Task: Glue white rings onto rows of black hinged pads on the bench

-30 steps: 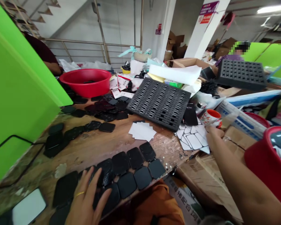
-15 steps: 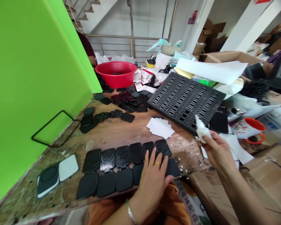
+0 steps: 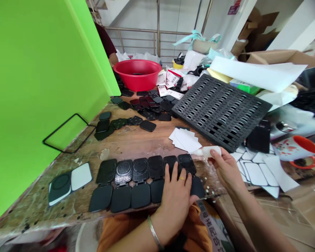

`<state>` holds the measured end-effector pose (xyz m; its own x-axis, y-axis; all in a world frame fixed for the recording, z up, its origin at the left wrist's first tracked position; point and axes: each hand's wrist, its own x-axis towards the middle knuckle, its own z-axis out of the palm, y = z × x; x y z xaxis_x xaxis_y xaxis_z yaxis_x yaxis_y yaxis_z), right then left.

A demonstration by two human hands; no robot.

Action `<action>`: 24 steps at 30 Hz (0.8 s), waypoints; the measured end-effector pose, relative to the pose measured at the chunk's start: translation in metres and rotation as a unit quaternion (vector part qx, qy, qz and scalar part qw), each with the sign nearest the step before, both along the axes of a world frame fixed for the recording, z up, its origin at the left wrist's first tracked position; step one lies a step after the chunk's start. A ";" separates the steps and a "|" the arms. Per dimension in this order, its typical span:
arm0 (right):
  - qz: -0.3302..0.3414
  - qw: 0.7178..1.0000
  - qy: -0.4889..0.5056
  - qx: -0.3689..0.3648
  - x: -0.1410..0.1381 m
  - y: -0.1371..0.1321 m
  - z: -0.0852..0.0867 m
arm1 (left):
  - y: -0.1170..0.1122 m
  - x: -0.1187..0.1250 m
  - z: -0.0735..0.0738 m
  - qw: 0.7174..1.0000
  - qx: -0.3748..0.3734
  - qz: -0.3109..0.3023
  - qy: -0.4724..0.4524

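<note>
Your left hand [image 3: 177, 192] lies with fingers spread over the right end of the black cases [image 3: 140, 195] along the counter's [image 3: 131, 141] near edge. Between one and two o'clock from it, your right hand [image 3: 224, 166] pinches a white bottle [image 3: 207, 151], nozzle toward nine o'clock; white cards [image 3: 185, 139] lie at ten o'clock from the bottle.

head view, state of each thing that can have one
White bottle, held sideways; cap unclear
Right hand, closed around the bottle
Black hinged cases, unfolded flat
Left hand, spread over the cases
White cards, fanned pile
Red basin, upright
Cardboard box, open
</note>
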<state>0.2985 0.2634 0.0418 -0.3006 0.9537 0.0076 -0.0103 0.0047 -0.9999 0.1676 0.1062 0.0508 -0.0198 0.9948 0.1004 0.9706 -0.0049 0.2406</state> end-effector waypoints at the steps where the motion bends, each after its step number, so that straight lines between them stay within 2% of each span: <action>1: -0.005 1.000 -0.025 0.018 -0.001 0.002 -0.002 | 0.000 0.000 0.000 1.000 -0.001 0.000 -0.002; 5: 0.006 0.984 -0.151 0.092 -0.007 0.006 -0.002 | 0.000 0.000 -0.001 1.000 -0.012 0.001 -0.009; 8: 0.021 0.970 -0.204 0.133 -0.014 0.007 -0.001 | 0.001 0.000 -0.001 1.000 -0.017 0.001 -0.012; 17: 0.033 0.961 -0.217 0.165 -0.025 0.013 -0.007 | 0.001 0.001 -0.006 1.000 -0.014 0.002 -0.012; 24: 0.039 0.947 -0.244 0.205 -0.027 0.013 -0.002 | 0.001 0.001 -0.007 1.000 -0.006 0.000 -0.005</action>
